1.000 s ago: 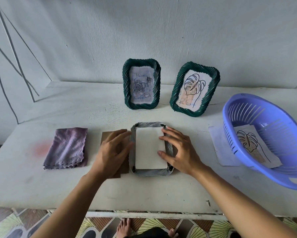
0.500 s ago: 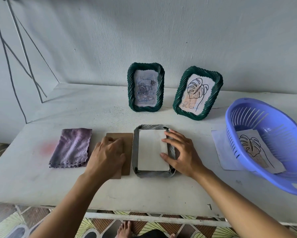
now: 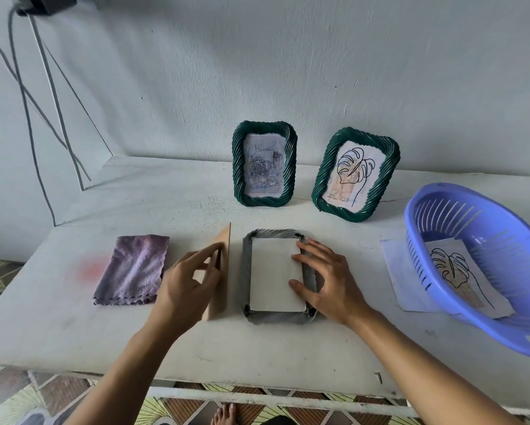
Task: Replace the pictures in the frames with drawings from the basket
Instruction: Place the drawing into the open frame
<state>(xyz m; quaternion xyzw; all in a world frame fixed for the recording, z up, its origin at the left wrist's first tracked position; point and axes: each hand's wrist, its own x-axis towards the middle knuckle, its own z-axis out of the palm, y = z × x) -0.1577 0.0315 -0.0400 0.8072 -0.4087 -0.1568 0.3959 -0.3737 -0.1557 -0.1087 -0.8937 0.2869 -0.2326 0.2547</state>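
Brown fibreboard backing panel [image 3: 220, 273], tipped up on its long edge and pinched in the left hand [image 3: 185, 286], thumb on the near face and fingers behind. Just right of that hand, lay the face-down frame [image 3: 277, 276], white sheet [image 3: 276, 274] seated in its recess. Right hand [image 3: 328, 282] spread flat, gripping nothing, fingertips pressed on the sheet's right margin and the frame's rim.

Beyond both hands, stood two green frames against the wall: one [image 3: 264, 164] with a bluish old picture, one [image 3: 355, 174] already showing a leaf drawing. Far right of the right hand, sat the purple basket [image 3: 478, 271] with another leaf drawing [image 3: 460, 271] inside. Left of the left hand, lay a folded mauve cloth [image 3: 133, 269].

Risks, as judged: sheet sliding askew if pressure eased before the panel came down; panel corner snagging the paper edge and creasing it; thin pinch slipping, panel dropping flat; corner clips [image 3: 297, 236] left unturned, contents spilling once stood upright.
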